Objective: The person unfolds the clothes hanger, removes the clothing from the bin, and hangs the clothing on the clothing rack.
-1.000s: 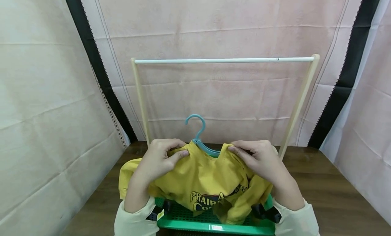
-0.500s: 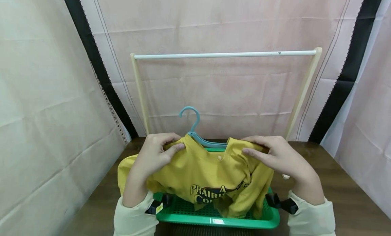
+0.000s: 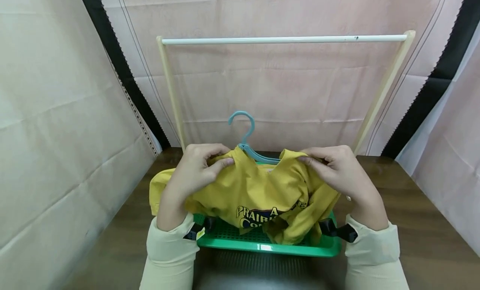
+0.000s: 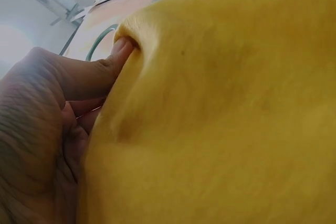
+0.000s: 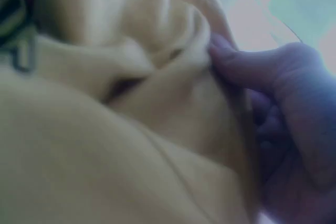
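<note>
A yellow sweatshirt (image 3: 255,186) with dark lettering is held up by its shoulders over the green basket (image 3: 262,246). Out of its neckline rises the hook of a light-blue hanger (image 3: 247,127); the hanger's arms run down inside the collar, mostly hidden by cloth. My left hand (image 3: 196,169) pinches the left shoulder beside the neck, thumb in front, as the thumb (image 4: 107,72) pressing the fabric shows in the left wrist view. My right hand (image 3: 335,169) pinches the right shoulder, its thumb (image 5: 236,66) on bunched cloth in the right wrist view.
Behind the sweatshirt stands a clothes rack with a white bar (image 3: 281,40) and cream posts (image 3: 386,90). A brown wooden table (image 3: 397,206) lies under everything. Pale fabric walls (image 3: 75,115) with black edging close in the sides and back.
My right hand has moved outward from beside the neck along the shoulder, spreading the collar wider. The left hand keeps its pinch. The head view has tilted down.
</note>
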`<control>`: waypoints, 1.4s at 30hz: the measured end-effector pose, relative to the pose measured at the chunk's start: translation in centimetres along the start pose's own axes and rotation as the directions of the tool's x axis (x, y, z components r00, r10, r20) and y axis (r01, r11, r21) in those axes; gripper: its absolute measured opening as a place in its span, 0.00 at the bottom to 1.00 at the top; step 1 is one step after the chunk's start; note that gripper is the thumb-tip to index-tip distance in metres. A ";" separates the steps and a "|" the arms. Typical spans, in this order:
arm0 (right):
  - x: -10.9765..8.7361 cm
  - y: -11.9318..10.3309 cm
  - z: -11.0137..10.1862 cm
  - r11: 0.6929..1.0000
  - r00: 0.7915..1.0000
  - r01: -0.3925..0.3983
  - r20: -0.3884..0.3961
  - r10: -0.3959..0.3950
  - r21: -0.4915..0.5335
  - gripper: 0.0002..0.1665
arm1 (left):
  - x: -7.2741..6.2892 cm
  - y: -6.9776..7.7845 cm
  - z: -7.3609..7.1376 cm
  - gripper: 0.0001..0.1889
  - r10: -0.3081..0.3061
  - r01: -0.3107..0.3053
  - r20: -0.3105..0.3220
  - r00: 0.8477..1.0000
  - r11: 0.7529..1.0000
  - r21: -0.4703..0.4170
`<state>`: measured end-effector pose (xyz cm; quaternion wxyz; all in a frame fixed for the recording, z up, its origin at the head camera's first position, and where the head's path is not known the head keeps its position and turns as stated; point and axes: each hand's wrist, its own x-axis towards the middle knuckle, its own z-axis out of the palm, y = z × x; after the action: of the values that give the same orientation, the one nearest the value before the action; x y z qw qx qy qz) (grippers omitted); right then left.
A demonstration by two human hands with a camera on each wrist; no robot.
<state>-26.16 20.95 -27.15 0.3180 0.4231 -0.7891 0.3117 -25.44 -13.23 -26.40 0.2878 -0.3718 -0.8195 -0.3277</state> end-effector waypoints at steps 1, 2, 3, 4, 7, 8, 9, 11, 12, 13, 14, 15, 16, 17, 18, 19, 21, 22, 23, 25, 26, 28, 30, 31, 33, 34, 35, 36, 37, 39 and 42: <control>0.3 -0.1 0.2 1.000 1.000 0.008 -0.017 -0.008 -0.007 0.15 | 0.2 0.1 0.1 0.02 0.007 -0.007 0.009 1.000 1.000 0.000; 0.5 -0.2 0.4 1.000 0.999 0.016 -0.028 -0.016 -0.008 0.15 | 0.4 0.2 0.2 0.02 0.013 -0.013 0.019 1.000 1.000 0.000; 0.7 -0.3 0.7 1.000 0.999 0.023 -0.035 -0.023 -0.008 0.14 | 0.5 0.2 0.3 0.02 0.014 -0.014 0.029 0.999 1.000 0.003; 0.8 -0.5 1.0 1.000 0.999 0.027 -0.040 -0.027 -0.003 0.13 | 0.6 0.3 0.4 0.02 0.014 -0.014 0.036 0.999 1.000 0.010; 1.1 -0.8 1.8 1.000 0.999 0.019 -0.050 -0.019 -0.011 0.10 | 0.6 0.4 0.7 0.02 0.011 -0.012 0.045 0.999 1.000 0.023; 1.1 -1.0 2.0 1.000 0.999 0.007 -0.048 -0.008 -0.024 0.10 | 0.6 0.4 0.8 0.02 0.008 -0.009 0.047 0.999 1.000 0.024; 1.0 -1.0 2.1 0.999 0.999 -0.008 -0.042 0.006 -0.042 0.09 | 0.6 0.4 0.8 0.02 0.006 -0.007 0.047 0.999 1.000 0.025; 0.9 -1.2 2.1 0.996 0.999 -0.032 -0.006 0.031 -0.080 0.09 | 0.5 0.5 0.8 0.02 -0.003 0.002 0.048 0.999 1.000 0.023; 0.8 -1.2 2.0 0.994 0.999 -0.041 0.019 0.043 -0.098 0.10 | 0.5 0.5 0.9 0.02 -0.007 0.006 0.049 0.999 1.000 0.020; 0.8 -1.1 1.8 0.993 0.998 -0.047 0.045 0.052 -0.109 0.10 | 0.5 0.5 0.8 0.02 -0.009 0.009 0.048 0.999 1.000 0.020; 0.7 -1.1 1.6 0.993 0.995 -0.056 0.079 0.064 -0.106 0.10 | 0.5 0.5 0.8 0.02 -0.013 0.012 0.047 0.999 1.000 0.020; 0.6 -1.1 1.4 0.993 0.991 -0.064 0.112 0.075 -0.095 0.11 | 0.4 0.4 0.8 0.02 -0.016 0.014 0.048 0.999 1.000 0.023; 0.5 -1.0 1.1 0.994 0.987 -0.072 0.140 0.084 -0.086 0.12 | 0.3 0.4 0.7 0.02 -0.019 0.017 0.048 0.999 1.000 0.025; 0.3 -1.0 0.8 0.993 0.982 -0.085 0.163 0.098 -0.081 0.13 | 0.2 0.4 0.6 0.02 -0.021 0.020 0.046 0.999 0.999 0.026; 0.2 -1.0 0.6 0.992 0.978 -0.099 0.179 0.111 -0.073 0.13 | 0.1 0.4 0.6 0.02 -0.023 0.021 0.042 0.999 0.999 0.027; 0.1 -1.0 0.3 0.991 0.974 -0.113 0.189 0.123 -0.066 0.14 | 0.1 0.4 0.5 0.02 -0.024 0.023 0.037 0.999 0.999 0.031; -0.3 -0.9 -0.2 0.988 0.969 -0.139 0.197 0.150 -0.069 0.14 | -0.1 0.3 0.5 0.02 -0.026 0.025 0.027 0.999 0.999 0.033; -0.4 -0.8 -0.4 0.986 0.968 -0.146 0.196 0.158 -0.075 0.13 | -0.1 0.4 0.5 0.02 -0.024 0.024 0.022 0.999 0.999 0.032; -0.5 -0.8 -0.6 0.986 0.968 -0.149 0.195 0.161 -0.075 0.11 | 0.0 0.4 0.5 0.02 -0.021 0.021 0.021 1.000 0.999 0.029; -0.6 -0.6 -0.8 0.988 0.970 -0.141 0.188 0.151 -0.068 0.09 | 0.1 0.4 0.6 0.02 -0.012 0.011 0.022 1.000 1.000 0.026; -0.6 -0.5 -0.8 0.990 0.973 -0.129 0.183 0.139 -0.064 0.08 | 0.2 0.4 0.7 0.02 -0.006 0.006 0.025 1.000 1.000 0.024; -0.5 -0.4 -0.7 0.994 0.980 -0.097 0.168 0.104 -0.051 0.08 | 0.3 0.5 0.8 0.02 0.002 -0.002 0.031 1.000 1.000 0.020; -0.4 -0.4 -0.4 0.997 0.987 -0.060 0.147 0.066 -0.044 0.08 | 0.3 0.5 0.8 0.02 0.001 -0.001 0.030 1.000 1.000 0.020; -0.3 -0.4 -0.2 0.998 0.989 -0.044 0.137 0.050 -0.044 0.08 | 0.3 0.6 0.8 0.02 0.000 -0.001 0.029 1.000 1.000 0.020; -0.2 -0.5 0.1 0.999 0.992 -0.020 0.123 0.026 -0.045 0.08 | 0.3 0.6 0.7 0.02 -0.001 0.000 0.026 1.000 1.000 0.021; -0.1 -0.5 0.2 0.999 0.993 -0.011 0.118 0.016 -0.046 0.09 | 0.3 0.6 0.7 0.02 -0.002 0.001 0.026 1.000 1.000 0.021; -0.1 -0.6 0.3 0.999 0.993 -0.002 0.114 0.008 -0.046 0.09 | 0.3 0.7 0.7 0.02 -0.002 0.001 0.025 1.000 1.000 0.021; 0.0 -0.6 0.4 0.999 0.994 0.004 0.112 0.001 -0.045 0.10 | 0.3 0.7 0.7 0.02 0.000 0.000 0.026 1.000 1.000 0.021; 0.1 -0.6 0.5 0.999 0.994 0.009 0.109 -0.004 -0.042 0.10 | 0.3 0.7 0.7 0.02 0.001 -0.001 0.028 1.000 1.000 0.020; 0.2 -0.7 0.6 0.999 0.995 0.022 0.103 -0.018 -0.040 0.11 | 0.3 0.8 0.8 0.02 0.002 -0.002 0.030 1.000 1.000 0.019; 0.3 -0.7 0.9 0.999 0.995 0.033 0.096 -0.030 -0.033 0.10 | 0.4 0.9 0.8 0.02 0.004 -0.005 0.028 1.000 1.000 0.023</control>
<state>-25.92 19.85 -27.27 0.2919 0.4444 -0.8020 0.2724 -25.09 -11.99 -26.33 0.2812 -0.3748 -0.8263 -0.3125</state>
